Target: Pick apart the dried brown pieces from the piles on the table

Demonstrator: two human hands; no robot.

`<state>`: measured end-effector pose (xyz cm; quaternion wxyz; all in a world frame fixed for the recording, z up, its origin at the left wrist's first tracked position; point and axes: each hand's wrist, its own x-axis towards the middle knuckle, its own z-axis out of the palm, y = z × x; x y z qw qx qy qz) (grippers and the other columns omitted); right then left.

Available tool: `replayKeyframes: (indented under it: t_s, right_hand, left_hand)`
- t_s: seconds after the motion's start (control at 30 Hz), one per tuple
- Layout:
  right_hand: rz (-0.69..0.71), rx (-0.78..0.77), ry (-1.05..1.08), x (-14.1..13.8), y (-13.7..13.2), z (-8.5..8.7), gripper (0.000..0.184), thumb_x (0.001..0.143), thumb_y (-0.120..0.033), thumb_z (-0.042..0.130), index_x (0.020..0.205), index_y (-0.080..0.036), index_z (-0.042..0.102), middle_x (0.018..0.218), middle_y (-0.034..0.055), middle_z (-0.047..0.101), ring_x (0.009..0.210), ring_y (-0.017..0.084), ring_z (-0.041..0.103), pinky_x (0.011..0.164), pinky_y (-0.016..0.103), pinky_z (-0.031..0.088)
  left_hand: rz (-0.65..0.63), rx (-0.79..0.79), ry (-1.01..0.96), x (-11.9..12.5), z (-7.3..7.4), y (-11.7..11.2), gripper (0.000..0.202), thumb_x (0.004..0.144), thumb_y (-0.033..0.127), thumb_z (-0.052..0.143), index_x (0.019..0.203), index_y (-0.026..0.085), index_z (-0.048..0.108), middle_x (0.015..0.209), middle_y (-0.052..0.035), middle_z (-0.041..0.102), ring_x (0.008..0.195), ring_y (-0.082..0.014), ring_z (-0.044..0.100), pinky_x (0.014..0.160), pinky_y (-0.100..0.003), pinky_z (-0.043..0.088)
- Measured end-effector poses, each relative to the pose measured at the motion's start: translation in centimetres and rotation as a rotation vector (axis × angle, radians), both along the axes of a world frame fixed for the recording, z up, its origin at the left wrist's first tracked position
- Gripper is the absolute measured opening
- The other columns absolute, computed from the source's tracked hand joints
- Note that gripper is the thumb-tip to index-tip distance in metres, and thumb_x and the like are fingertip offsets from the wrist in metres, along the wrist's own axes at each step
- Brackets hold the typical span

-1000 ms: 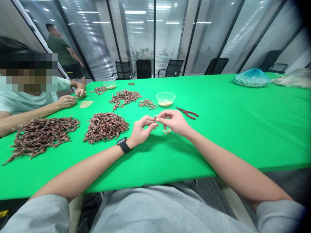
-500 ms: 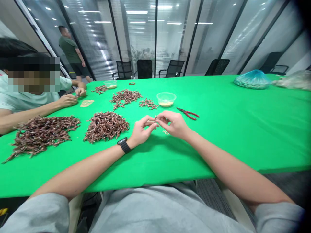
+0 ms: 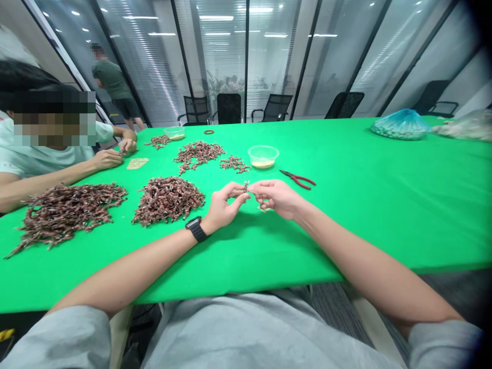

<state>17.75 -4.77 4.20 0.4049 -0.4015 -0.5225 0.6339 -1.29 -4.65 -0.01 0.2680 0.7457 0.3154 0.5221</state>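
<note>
Brown piece (image 3: pixel 246 185), L hand (image 3: pixel 226 202), R hand (image 3: pixel 275 199) pinching

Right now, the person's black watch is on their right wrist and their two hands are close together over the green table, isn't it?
No, the black watch is on the left wrist, not the right; the head view shows it. The rest is right: the left hand and the right hand are close together over the green table.
</note>
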Motion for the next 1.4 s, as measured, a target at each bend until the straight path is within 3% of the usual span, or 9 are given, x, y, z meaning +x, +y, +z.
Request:
replayKeyframes:
  t_s: [0.17,0.33,0.5,0.67,0.8,1.0,1.17,1.3,1.4]
  right_hand:
    - [0.043,0.001,-0.022,0.3,0.4,-0.3,0.033,0.066,-0.042,0.086,0.074,-0.015,0.071,0.062,-0.0035,0.052,0.054,0.006,0.041,0.046,0.019,0.036]
    - [0.019,0.124,-0.064,0.4,0.8,-0.7,0.034,0.066,-0.043,0.086,0.081,-0.016,0.073,0.067,-0.0013,0.059,0.055,0.007,0.046,0.047,0.021,0.038]
    - [-0.067,0.498,-0.204,0.4,0.9,-0.8,0.037,0.074,-0.050,0.080,0.086,-0.016,0.073,0.072,0.0030,0.067,0.055,0.012,0.053,0.048,0.026,0.043]
    - [-0.146,1.000,-0.387,0.7,1.2,-1.1,0.024,0.088,-0.041,0.070,0.089,-0.017,0.074,0.081,0.0053,0.070,0.068,0.014,0.058,0.058,0.026,0.045]
    - [-0.073,1.167,-0.468,1.2,1.5,-1.4,0.019,0.095,-0.034,0.062,0.097,-0.018,0.073,0.079,0.0034,0.067,0.063,0.012,0.054,0.060,0.026,0.044]
    - [0.034,1.093,-0.623,1.3,0.8,-0.5,0.021,0.097,-0.036,0.055,0.101,-0.022,0.070,0.088,0.0054,0.067,0.071,0.016,0.055,0.070,0.029,0.043]
    - [0.011,1.031,-0.646,0.6,-0.1,-0.4,0.020,0.096,-0.036,0.053,0.097,-0.021,0.067,0.086,0.0056,0.067,0.069,0.016,0.055,0.068,0.029,0.043]
    - [-0.115,0.828,-0.497,-0.5,-0.7,-0.7,0.018,0.093,-0.036,0.057,0.088,-0.020,0.065,0.076,0.0035,0.066,0.064,0.015,0.057,0.060,0.027,0.044]
    - [-0.144,0.587,-0.348,-1.1,-1.0,-0.7,0.020,0.086,-0.039,0.065,0.084,-0.019,0.063,0.071,0.0023,0.065,0.057,0.013,0.056,0.049,0.025,0.043]
  left_hand:
    - [-0.088,-0.075,-0.061,0.0,-0.4,0.1,0.029,0.089,0.039,0.070,0.102,0.015,0.061,0.088,-0.0087,0.077,0.078,-0.0187,0.074,0.075,-0.030,0.058]
    - [-0.159,-0.148,-0.110,0.0,-0.5,0.1,0.031,0.090,0.041,0.069,0.104,0.015,0.059,0.088,-0.0099,0.077,0.080,-0.0194,0.074,0.075,-0.032,0.059]
    - [-0.186,-0.208,-0.178,0.1,-0.4,0.0,0.033,0.089,0.042,0.071,0.101,0.016,0.057,0.087,-0.0093,0.077,0.076,-0.0186,0.074,0.073,-0.031,0.059]
    - [-0.206,-0.235,-0.196,0.1,-0.5,0.1,0.033,0.089,0.042,0.071,0.104,0.015,0.057,0.088,-0.0100,0.077,0.078,-0.0185,0.074,0.074,-0.032,0.059]
    - [-0.211,-0.255,-0.208,0.0,-0.7,0.2,0.035,0.088,0.043,0.072,0.104,0.015,0.058,0.088,-0.0096,0.077,0.078,-0.0188,0.074,0.075,-0.032,0.059]
    - [-0.200,-0.225,-0.177,0.0,-0.6,0.1,0.034,0.088,0.044,0.071,0.102,0.015,0.060,0.087,-0.0093,0.077,0.075,-0.0177,0.073,0.074,-0.032,0.059]
    - [-0.133,-0.152,-0.101,0.0,-0.2,-0.2,0.035,0.088,0.046,0.070,0.101,0.015,0.062,0.086,-0.0098,0.077,0.075,-0.0181,0.073,0.074,-0.031,0.058]
    - [-0.046,-0.046,-0.017,-0.1,0.0,-0.3,0.030,0.090,0.044,0.068,0.100,0.016,0.064,0.087,-0.0080,0.078,0.077,-0.0182,0.074,0.076,-0.030,0.057]
    - [0.018,0.043,0.067,-0.2,0.0,-0.3,0.027,0.091,0.042,0.066,0.102,0.017,0.065,0.092,-0.0071,0.077,0.083,-0.0185,0.074,0.078,-0.029,0.055]
